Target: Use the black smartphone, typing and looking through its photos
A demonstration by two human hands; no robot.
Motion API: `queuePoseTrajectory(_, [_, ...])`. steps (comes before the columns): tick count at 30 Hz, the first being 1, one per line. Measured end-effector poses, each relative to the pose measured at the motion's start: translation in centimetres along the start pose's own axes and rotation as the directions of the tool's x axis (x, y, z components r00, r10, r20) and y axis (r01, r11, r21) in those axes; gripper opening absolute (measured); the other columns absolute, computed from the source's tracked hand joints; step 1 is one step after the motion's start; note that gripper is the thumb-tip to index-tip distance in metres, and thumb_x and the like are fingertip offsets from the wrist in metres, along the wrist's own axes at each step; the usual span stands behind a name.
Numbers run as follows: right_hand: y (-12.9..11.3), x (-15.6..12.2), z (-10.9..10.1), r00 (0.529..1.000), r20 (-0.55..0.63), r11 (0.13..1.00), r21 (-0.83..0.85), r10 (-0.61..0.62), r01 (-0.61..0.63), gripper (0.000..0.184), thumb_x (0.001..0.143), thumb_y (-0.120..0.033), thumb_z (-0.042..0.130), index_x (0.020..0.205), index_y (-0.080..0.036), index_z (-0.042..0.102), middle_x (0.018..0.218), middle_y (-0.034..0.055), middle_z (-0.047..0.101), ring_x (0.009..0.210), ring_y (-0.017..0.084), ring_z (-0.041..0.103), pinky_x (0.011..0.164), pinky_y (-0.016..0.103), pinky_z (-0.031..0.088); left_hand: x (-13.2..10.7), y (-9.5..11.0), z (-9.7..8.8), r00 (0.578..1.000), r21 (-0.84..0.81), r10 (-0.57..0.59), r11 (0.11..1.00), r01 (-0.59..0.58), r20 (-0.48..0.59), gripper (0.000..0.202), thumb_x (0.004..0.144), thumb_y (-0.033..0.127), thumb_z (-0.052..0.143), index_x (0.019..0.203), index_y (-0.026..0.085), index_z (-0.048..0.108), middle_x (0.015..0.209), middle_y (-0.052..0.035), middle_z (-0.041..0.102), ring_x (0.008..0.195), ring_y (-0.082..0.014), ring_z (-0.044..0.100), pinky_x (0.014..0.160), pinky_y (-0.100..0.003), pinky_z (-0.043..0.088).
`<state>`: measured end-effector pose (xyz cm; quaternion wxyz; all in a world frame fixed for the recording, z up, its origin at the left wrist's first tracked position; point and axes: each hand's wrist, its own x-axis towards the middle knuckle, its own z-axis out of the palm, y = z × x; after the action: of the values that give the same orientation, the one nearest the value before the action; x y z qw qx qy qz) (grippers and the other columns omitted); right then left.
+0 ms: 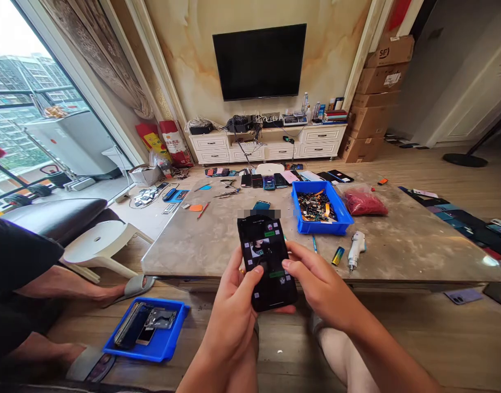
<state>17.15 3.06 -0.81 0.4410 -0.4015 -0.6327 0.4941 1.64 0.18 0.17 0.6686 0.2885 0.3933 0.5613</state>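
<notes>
Between my two hands is a black smartphone (269, 284), held upright with its lit screen facing me. Dark chat bubbles and a picture show on the screen. My left hand (236, 292) wraps round the phone's left edge, its thumb over the glass. From the other side, my right hand (316, 275) grips the right edge, with its thumb also at the screen. Behind the phone's top edge a teal phone (261, 205) lies on the table (185, 240). Right of my right hand are a yellow-green battery (338, 256) and a white electric screwdriver (356, 250).
A blue bin (344, 222) of small parts and a bag of red pieces (364, 201) sit on the table. Several phones (269, 182) line its far side. On the floor at left are another blue tray (162, 349), a white stool (97, 240) and another person's legs (66, 284).
</notes>
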Motion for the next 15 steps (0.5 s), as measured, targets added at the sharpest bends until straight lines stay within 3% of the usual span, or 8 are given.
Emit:
queuePoseTrajectory(6, [0.08,-0.01,-0.01,1.0,0.009,1.0,-0.022,0.019,-0.019,0.028,0.102,-0.032,0.049,0.123,-0.027,0.066,0.131,-0.0019,0.064,0.117,0.019,0.059,0.081,0.024,0.05,-0.08,0.04,0.14,1.0,0.003,0.001,1.0,-0.001,-0.022,0.063,0.086,0.03,0.072,0.143,0.022,0.045,0.12,-0.0154,0.069,0.094,-0.0371,0.071,0.056,-0.053,0.066])
queuePoseTrajectory(15, [-0.07,0.03,0.03,0.999,0.019,0.999,-0.009,0.037,-0.036,0.03,0.102,-0.029,0.047,0.127,-0.026,0.064,0.127,-0.0022,0.065,0.117,0.019,0.059,0.081,0.024,0.048,0.1,-0.17,-0.03,1.0,-0.023,0.007,1.0,-0.007,-0.018,0.066,0.086,0.026,0.072,0.145,0.027,0.043,0.125,-0.0132,0.067,0.094,-0.0369,0.072,0.056,-0.055,0.066])
